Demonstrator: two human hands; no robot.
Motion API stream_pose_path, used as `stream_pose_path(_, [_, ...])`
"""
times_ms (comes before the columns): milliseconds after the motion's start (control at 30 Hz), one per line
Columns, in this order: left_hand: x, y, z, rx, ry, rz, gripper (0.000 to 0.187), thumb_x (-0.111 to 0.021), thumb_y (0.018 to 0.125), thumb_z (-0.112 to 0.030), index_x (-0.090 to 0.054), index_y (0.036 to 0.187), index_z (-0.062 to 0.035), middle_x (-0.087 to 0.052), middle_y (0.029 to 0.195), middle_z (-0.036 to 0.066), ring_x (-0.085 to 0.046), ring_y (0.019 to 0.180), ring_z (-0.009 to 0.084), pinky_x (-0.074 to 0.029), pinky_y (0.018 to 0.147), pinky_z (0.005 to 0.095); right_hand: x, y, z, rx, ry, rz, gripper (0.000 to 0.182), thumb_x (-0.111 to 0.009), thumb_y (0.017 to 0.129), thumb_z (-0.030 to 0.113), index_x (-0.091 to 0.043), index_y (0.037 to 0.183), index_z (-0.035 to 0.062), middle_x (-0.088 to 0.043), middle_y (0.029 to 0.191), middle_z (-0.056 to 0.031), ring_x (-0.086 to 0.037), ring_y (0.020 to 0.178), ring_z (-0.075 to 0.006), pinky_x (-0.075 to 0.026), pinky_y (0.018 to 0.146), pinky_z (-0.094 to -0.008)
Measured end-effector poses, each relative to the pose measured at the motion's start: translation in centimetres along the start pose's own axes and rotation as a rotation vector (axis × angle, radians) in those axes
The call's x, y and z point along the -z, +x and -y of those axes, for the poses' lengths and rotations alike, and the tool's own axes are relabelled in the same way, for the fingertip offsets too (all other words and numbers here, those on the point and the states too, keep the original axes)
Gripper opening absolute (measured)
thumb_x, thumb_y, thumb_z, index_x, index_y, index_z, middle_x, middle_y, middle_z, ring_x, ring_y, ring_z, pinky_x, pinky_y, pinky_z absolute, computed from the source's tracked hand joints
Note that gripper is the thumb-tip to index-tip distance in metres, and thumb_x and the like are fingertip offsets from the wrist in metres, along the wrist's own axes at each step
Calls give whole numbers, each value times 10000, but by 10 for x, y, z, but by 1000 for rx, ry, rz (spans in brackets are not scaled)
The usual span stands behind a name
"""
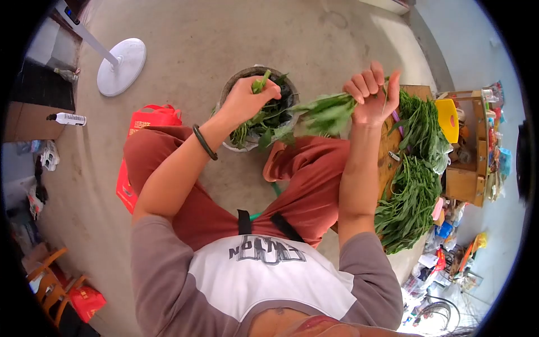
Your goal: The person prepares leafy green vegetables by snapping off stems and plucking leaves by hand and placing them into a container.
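My left hand (250,100), a dark bangle on its wrist, is held over a round bucket (238,76). Its fingers are closed on short green stems (260,86). Inside the bucket, which seems to have a plastic liner, lie dark green leaves and stalks (269,121). To the right, my raised right hand (371,98) pinches leafy greens (328,114), whose leaves point left toward the bucket. Beside that hand, two heaps of long-leaved greens, an upper pile (418,126) and a lower pile (410,202), rest on a wooden surface (387,160).
A red bag (126,185) lies by my left leg. Farther off on the left are a white round stand base (122,67) and a white bottle (70,119). On the right stand a yellow object (447,121) and a wooden cabinet (466,185) amid clutter.
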State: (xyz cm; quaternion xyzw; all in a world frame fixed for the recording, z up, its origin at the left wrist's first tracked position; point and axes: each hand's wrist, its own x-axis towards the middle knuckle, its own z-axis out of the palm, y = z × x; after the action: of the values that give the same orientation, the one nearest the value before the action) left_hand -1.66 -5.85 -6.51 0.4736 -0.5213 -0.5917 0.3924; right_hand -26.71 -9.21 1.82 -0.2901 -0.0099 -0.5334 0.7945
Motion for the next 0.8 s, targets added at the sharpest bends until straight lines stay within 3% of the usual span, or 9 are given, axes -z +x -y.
stream_pose_path(67, [-5,0,3,-26,-48,118,225,-626,913,-227,-666,1009,-27,-692,925,44,-602,914,106,-462,807,253,-3,-1,0,14,12,16,403,-429,959,443,-403,719,120,-189,528,65,-172,463,-83,-208,397,-222])
stream_pose_path(100, [-9,-4,-2,-73,-26,151,261,-593,933,-259,-654,1058,-38,-695,925,13,-583,789,60,-465,683,214,-3,-1,1,-4,23,70,394,-425,958,430,-401,718,119,-189,517,64,-169,449,-82,-205,386,-220])
stream_pose_path(200, [-10,-16,-23,-22,-76,258,277,-571,944,-290,-662,1056,-54,-699,921,-16,-514,641,10,-396,520,178,-1,0,0,-31,18,159,372,-406,952,395,-400,720,105,-196,487,65,-158,409,-72,-201,356,-212])
stream_pose_path(233, [-10,-15,-21,19,-60,280,283,-563,945,-311,-671,1054,-73,-698,910,-40,-436,554,-12,-315,433,175,1,0,-1,-44,19,158,375,-407,951,397,-400,719,102,-197,488,66,-158,409,-71,-204,357,-211])
stream_pose_path(500, [-5,-19,-27,-26,-36,362,248,-688,854,-288,-686,987,-79,-655,787,-39,-514,618,8,-346,465,181,3,0,-7,-35,56,120,388,-405,950,405,-428,731,85,-217,494,64,-194,420,-74,-239,369,-217])
stream_pose_path(600, [1,-14,-27,-47,-43,323,215,-689,851,-272,-685,950,-82,-641,766,-42,-519,623,19,-360,483,189,1,0,-5,-45,-85,-19,386,-436,937,399,-474,725,79,-229,510,56,-237,444,-77,-290,403,-238])
stream_pose_path(700, [17,-14,-41,4,2,140,220,-611,907,-292,-680,925,-83,-604,747,-58,-487,603,12,-344,486,189,10,7,-4,-177,-618,-284,378,-500,912,390,-571,757,53,-339,522,28,-342,478,-102,-354,458,-264])
stream_pose_path(800, [34,-13,-51,-7,-8,-12,267,-566,933,-327,-678,923,-86,-573,724,-72,-465,594,5,-313,472,183,22,8,-37,-388,-1494,-610,345,-555,900,338,-609,774,22,-515,617,-35,-466,541,-120,-412,527,-299])
